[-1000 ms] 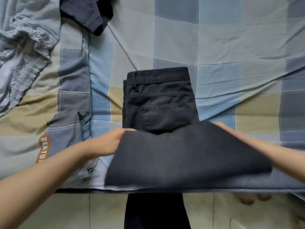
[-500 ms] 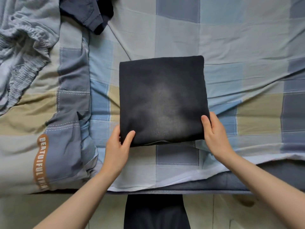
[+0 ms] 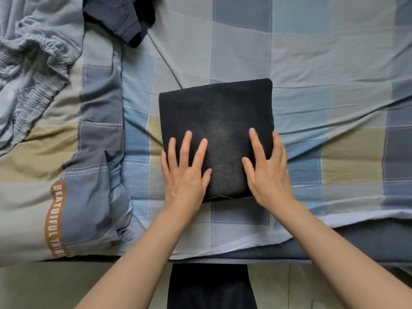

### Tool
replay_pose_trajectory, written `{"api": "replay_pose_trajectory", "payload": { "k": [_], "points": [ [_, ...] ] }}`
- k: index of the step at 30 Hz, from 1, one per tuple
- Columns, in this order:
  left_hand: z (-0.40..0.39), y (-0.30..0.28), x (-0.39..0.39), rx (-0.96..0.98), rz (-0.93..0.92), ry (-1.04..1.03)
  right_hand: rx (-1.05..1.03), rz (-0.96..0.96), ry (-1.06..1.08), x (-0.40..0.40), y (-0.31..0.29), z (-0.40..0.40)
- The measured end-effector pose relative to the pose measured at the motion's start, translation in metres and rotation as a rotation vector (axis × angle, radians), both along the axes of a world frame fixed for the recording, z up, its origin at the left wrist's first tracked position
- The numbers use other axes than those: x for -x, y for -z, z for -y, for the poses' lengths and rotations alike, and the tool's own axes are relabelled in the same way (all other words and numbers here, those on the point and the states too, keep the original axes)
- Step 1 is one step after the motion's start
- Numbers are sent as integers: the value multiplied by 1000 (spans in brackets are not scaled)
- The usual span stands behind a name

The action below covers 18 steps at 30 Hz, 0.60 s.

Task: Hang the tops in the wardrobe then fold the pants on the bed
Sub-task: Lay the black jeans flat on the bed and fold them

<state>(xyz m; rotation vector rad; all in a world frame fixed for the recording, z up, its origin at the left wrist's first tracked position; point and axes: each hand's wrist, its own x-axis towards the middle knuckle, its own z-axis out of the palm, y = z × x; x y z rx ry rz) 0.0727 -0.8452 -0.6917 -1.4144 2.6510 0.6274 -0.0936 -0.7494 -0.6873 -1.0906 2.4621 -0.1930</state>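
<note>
A pair of black pants (image 3: 216,112) lies folded into a neat square on the checked bed sheet (image 3: 323,63), near the bed's front edge. My left hand (image 3: 184,172) rests flat on the square's near left part, fingers spread. Flat on its near right part lies my right hand (image 3: 266,170), fingers also apart, reaching to the right edge. Neither hand grips the cloth. The near corners of the pants are hidden under my palms.
A crumpled grey-blue quilt (image 3: 33,90) with an orange lettered label (image 3: 54,219) covers the left of the bed. A dark navy garment (image 3: 118,16) lies at the top, left of centre. The bed's front edge (image 3: 245,258) runs across, with floor tiles below.
The lower pant legs were folded up over the waistband into a square. My hands then left the square's near corners and now lie flat on top of it.
</note>
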Motion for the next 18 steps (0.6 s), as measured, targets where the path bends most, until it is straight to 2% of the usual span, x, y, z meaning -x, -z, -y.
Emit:
{"api": "replay_pose_trajectory", "payload": {
  "k": [3, 5, 9, 12, 15, 18],
  "points": [
    [15, 15, 6, -101, 73, -131, -38, 100, 52, 9, 14, 1],
    [17, 20, 5, -70, 74, -164, -30, 93, 55, 13, 20, 1],
    [8, 18, 4, -62, -57, -325, -6, 108, 102, 12, 20, 1],
    [2, 16, 1, -175, -113, -522, -8, 108, 116, 11, 18, 2],
    [3, 12, 0, -235, -143, -528, -9, 164, 119, 14, 16, 1],
    [4, 4, -1, -251, -184, -521, -25, 307, 133, 22, 12, -2]
  ]
}}
